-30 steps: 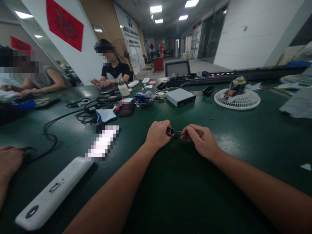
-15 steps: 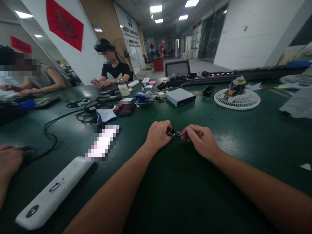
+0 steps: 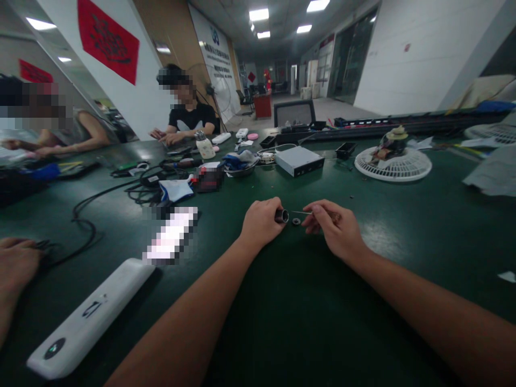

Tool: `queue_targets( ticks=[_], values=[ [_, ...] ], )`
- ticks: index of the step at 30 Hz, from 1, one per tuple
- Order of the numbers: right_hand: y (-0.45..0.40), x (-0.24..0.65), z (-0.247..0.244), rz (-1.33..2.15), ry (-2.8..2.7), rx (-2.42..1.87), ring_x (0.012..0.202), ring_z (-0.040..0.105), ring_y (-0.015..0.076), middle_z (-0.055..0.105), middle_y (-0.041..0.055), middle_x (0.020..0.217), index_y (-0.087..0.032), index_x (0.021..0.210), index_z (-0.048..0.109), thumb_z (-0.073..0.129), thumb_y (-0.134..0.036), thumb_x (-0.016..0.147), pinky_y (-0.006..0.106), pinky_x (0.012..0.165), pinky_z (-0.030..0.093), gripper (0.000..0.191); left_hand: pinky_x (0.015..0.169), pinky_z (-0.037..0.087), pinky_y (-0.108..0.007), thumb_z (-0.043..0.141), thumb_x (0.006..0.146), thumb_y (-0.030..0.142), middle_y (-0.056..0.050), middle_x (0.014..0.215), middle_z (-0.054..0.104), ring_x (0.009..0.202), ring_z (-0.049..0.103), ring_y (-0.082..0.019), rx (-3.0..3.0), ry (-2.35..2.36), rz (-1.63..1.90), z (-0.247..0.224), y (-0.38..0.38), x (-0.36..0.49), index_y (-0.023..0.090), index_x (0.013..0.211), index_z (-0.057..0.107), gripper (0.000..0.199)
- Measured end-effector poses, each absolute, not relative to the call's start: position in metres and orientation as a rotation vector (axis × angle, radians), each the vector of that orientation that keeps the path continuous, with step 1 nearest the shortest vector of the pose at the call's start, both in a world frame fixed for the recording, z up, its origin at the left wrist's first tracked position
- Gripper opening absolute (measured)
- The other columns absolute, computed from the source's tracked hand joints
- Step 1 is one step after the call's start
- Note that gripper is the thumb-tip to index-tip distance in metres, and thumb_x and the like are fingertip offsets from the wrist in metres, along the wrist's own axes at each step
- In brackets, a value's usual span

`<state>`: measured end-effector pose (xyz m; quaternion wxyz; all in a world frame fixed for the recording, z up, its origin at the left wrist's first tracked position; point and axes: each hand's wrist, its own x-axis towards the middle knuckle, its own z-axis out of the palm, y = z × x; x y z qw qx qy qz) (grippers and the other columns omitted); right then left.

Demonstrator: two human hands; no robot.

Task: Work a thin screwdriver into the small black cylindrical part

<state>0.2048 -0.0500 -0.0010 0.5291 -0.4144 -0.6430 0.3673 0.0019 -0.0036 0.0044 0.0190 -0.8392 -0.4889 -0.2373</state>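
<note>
My left hand [image 3: 263,221] is wrapped round a short dark cylinder [image 3: 281,216], its open, hollow end facing right. My right hand [image 3: 336,228] pinches a slim screwdriver [image 3: 301,212] with a brownish handle partly hidden in the palm. The screwdriver's thin shaft points left at the cylinder's mouth, with a small gap between them. On the table just below the shaft lies a small round dark part [image 3: 296,221], between both hands and apart from the cylinder.
A long white device [image 3: 91,320] and a bright blurred-out screen [image 3: 171,236] lie left of my left arm. A co-worker's hand [image 3: 18,266] rests at the left edge by black cables [image 3: 86,217]. Beyond are a white-grey box [image 3: 299,160] and a white fan grille [image 3: 393,164].
My right hand has shifted slightly right and up. The screwdriver's shaft now shows above the small round part, which lies free of my fingers. My left hand stays in place with the cylinder.
</note>
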Motion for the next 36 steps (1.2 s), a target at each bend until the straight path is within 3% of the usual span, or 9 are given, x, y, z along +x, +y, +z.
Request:
queue_targets(
  ticks=[3,6,10,13,16,24,29,36],
  values=[
    [-0.046,0.206,-0.003,0.879,-1.513,-1.054,0.053,0.068,0.0167,0.068,-0.0004,0.062,-0.020,0.107,0.070,0.060,-0.044,0.097,0.030,0.051,0.051,0.028,0.077,0.045,-0.037,0.069,0.078,0.020,-0.002,0.085,0.070,0.081,0.064,-0.022,-2.585,-1.539,-0.729,0.004,-0.003,0.002,0.023,0.084,0.055,0.016],
    [-0.042,0.208,-0.005,0.810,-1.559,-1.118,0.053,0.067,0.0187,0.061,-0.0031,0.053,-0.022,0.106,0.070,0.059,-0.042,0.097,0.033,0.056,0.053,0.025,0.077,0.045,-0.037,0.069,0.078,0.020,-0.002,0.086,0.070,0.081,0.064,-0.022,-2.585,-1.539,-0.728,0.003,-0.003,0.002,0.023,0.084,0.055,0.015],
    [-0.038,0.208,-0.007,0.653,-1.784,-1.144,0.087,0.072,0.0232,0.075,0.0049,0.093,-0.024,0.099,0.067,0.059,-0.027,0.096,0.039,0.079,0.054,0.009,0.077,0.046,-0.036,0.068,0.080,0.022,-0.002,0.086,0.070,0.081,0.064,-0.022,-2.594,-1.545,-0.728,0.003,-0.004,0.002,0.022,0.084,0.056,0.013],
    [-0.037,0.205,-0.010,0.583,-2.002,-1.147,0.101,0.068,0.0252,0.072,0.0054,0.110,-0.025,0.101,0.062,0.058,-0.011,0.088,0.041,0.087,0.050,0.019,0.076,0.046,-0.036,0.068,0.080,0.022,-0.002,0.086,0.070,0.081,0.065,-0.022,-2.596,-1.547,-0.728,0.004,-0.004,0.002,0.022,0.084,0.057,0.012],
    [-0.035,0.204,-0.014,0.556,-2.133,-1.174,0.093,0.067,0.0245,0.070,0.0060,0.101,-0.024,0.102,0.057,0.055,-0.006,0.084,0.039,0.081,0.049,0.026,0.076,0.046,-0.036,0.068,0.081,0.023,-0.002,0.086,0.071,0.080,0.064,-0.022,-2.592,-1.540,-0.730,0.004,-0.004,0.002,0.022,0.085,0.058,0.012],
    [-0.035,0.206,-0.012,0.511,-2.042,-1.265,0.084,0.067,0.0234,0.071,0.0055,0.093,-0.024,0.098,0.054,0.059,-0.012,0.082,0.037,0.074,0.048,0.020,0.079,0.048,-0.037,0.069,0.079,0.022,-0.003,0.087,0.071,0.084,0.066,-0.022,-2.623,-1.543,-0.724,0.004,-0.004,0.003,0.022,0.086,0.060,0.012],
    [-0.039,0.203,-0.008,0.534,-1.901,-1.248,0.068,0.064,0.0182,0.072,0.0024,0.087,-0.024,0.096,0.048,0.056,-0.011,0.084,0.034,0.065,0.047,0.020,0.081,0.048,-0.038,0.070,0.079,0.024,-0.003,0.088,0.072,0.085,0.066,-0.023,-2.660,-1.521,-0.727,0.004,-0.003,0.003,0.022,0.087,0.062,0.011],
    [-0.039,0.202,-0.008,0.711,-1.682,-1.112,0.087,0.072,0.0207,0.074,0.0054,0.099,-0.025,0.095,0.044,0.065,-0.013,0.082,0.037,0.079,0.056,0.027,0.081,0.046,-0.037,0.071,0.080,0.026,-0.003,0.089,0.073,0.084,0.066,-0.022,-2.734,-1.418,-0.716,0.001,-0.002,0.001,0.022,0.093,0.067,0.014]
  ],
)
